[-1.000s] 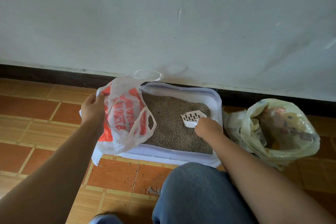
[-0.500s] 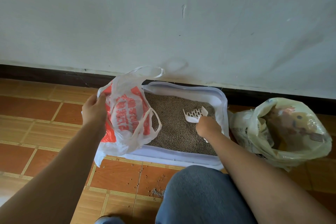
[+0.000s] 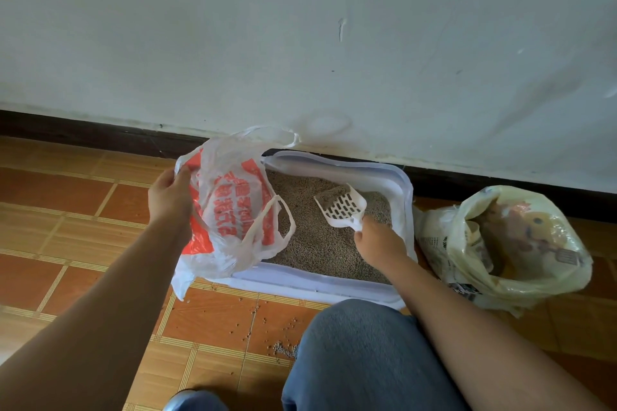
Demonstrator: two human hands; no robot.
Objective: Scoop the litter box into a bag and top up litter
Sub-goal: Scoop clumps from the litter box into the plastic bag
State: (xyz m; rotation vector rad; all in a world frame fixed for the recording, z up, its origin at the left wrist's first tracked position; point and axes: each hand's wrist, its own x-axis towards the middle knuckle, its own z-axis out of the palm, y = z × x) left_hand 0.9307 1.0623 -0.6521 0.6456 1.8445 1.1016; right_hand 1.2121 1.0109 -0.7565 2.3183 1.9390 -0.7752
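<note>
A pale lilac litter box [image 3: 402, 190] filled with grey-brown litter sits on the floor against the wall. My left hand [image 3: 170, 195] grips the rim of a white plastic bag with red print [image 3: 233, 210], which hangs over the box's left end with its mouth held apart. My right hand [image 3: 377, 240] holds the handle of a white slotted scoop [image 3: 344, 207] lifted above the litter. A clump of litter lies in the scoop's front. A yellowish litter bag [image 3: 514, 243] stands open to the right of the box.
The white wall and dark skirting [image 3: 100, 133] run right behind the box. Spilled litter grains [image 3: 283, 347] lie on the orange floor tiles in front. My knee in blue jeans [image 3: 360, 354] is close before the box.
My right hand has raised the scoop out of the litter with a clump in it. The left hand still holds the red-printed bag in the same place.
</note>
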